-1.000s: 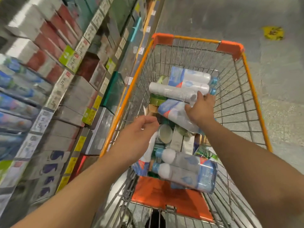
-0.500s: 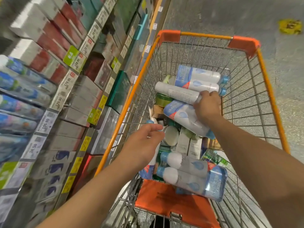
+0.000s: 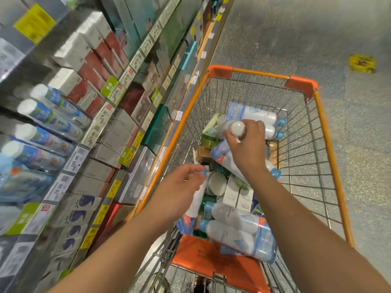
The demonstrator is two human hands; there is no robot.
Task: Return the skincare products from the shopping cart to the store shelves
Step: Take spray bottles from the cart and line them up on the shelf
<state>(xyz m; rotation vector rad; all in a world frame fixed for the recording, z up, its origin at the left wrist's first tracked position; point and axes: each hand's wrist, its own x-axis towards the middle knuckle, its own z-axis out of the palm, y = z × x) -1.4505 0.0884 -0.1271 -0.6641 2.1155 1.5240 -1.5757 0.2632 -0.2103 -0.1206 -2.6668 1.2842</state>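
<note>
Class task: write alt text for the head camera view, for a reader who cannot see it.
A person's right hand grips a white bottle above an orange wire shopping cart full of skincare bottles; the left hand reaches in. Store shelves stand left.

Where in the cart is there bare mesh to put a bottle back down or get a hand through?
The bare mesh floor lies along the cart's right wall, right of the product pile, and at the far end under the orange rim. The left half is crowded: twin packs, boxes, a round tin. The right hand grips a white bottle; the left hand reaches in.
</note>
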